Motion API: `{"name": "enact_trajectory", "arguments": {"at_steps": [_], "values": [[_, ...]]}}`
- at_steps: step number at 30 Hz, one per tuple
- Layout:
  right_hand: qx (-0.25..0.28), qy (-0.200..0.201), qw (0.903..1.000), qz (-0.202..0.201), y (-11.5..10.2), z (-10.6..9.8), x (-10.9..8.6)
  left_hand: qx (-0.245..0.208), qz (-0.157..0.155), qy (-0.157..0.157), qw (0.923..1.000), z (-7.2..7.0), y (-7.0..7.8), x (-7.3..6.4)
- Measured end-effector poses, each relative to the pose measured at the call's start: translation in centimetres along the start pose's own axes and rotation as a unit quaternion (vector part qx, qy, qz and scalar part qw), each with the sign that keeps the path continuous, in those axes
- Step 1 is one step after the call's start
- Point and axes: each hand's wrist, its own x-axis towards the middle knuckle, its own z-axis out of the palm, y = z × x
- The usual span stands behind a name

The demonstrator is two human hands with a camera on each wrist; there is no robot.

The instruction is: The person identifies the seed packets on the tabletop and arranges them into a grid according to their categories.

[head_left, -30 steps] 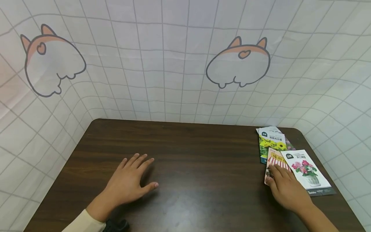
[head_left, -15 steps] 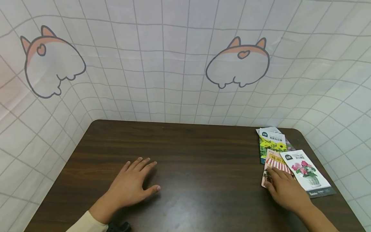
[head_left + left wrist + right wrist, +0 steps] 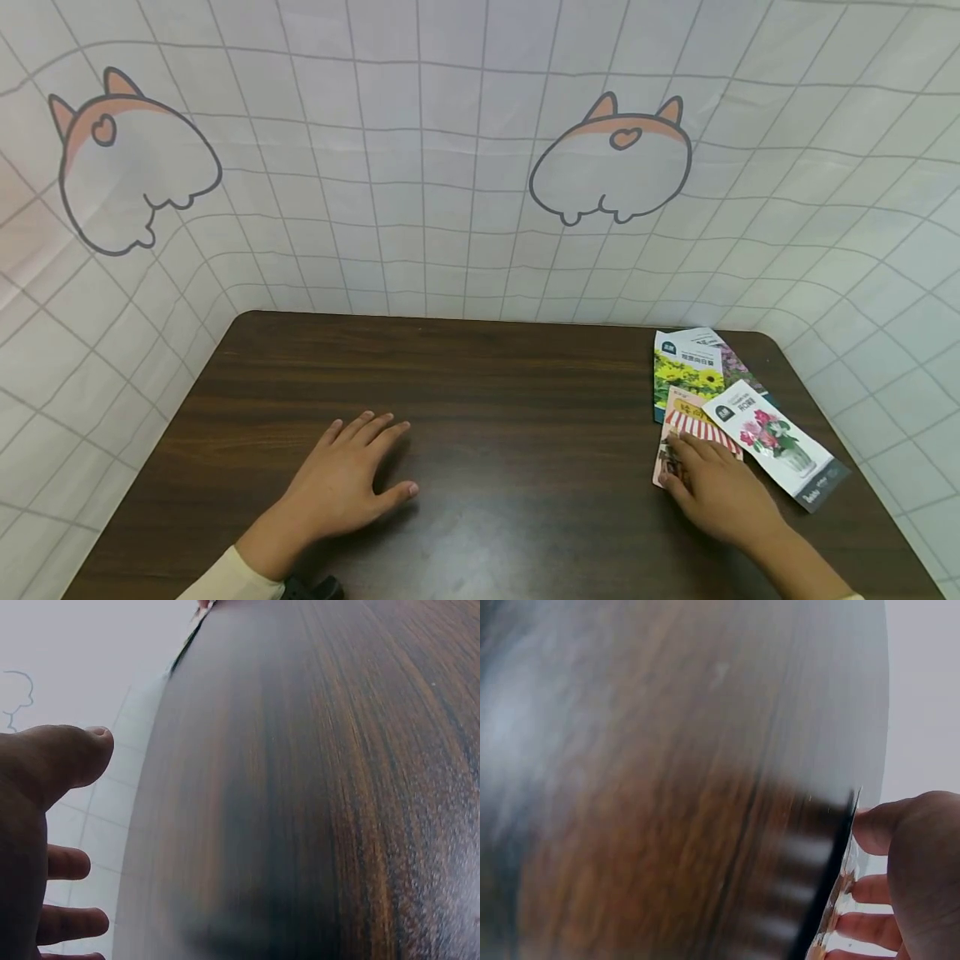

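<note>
My right hand [image 3: 723, 496] rests on a pink packet [image 3: 701, 427] with a red-striped awning print, at the right of the table in the head view. In the right wrist view its thumb and fingertips touch the upper face of the packet [image 3: 838, 892], and I see none of them under it. A white flower seed packet [image 3: 772, 442] with pink blooms overlaps the pink one, just beyond the right hand. Over the table's left half, my left hand [image 3: 337, 487] is spread with nothing in it. The left wrist view shows its thumb [image 3: 71, 754] held apart from the fingers.
Behind the pink packet lie a yellow sunflower packet [image 3: 686, 379] and, partly under it, a packet with purple flowers [image 3: 738, 367]. All are on a dark wooden table [image 3: 480, 400]. A white grid-patterned curtain [image 3: 450, 167] surrounds its back and sides.
My right hand has slid left with the pink packet. The white flower packet and the sunflower packet have shifted left too, the white one turning. The left hand has moved slightly right and nearer.
</note>
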Motion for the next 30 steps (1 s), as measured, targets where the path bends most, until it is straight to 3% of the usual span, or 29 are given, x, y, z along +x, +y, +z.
{"name": "enact_trajectory", "arguments": {"at_steps": [14, 30], "values": [[0.014, -0.004, 0.9994, -0.03, -1.7, -0.1, 1.3, 0.0, 0.0, 0.006, 1.0, 0.3, 0.4, 0.2], [0.016, 0.005, 0.9968, -0.079, -3.5, 0.7, 2.8, -0.005, -0.005, -0.018, 0.9998, 0.8, 0.6, 0.5]]}}
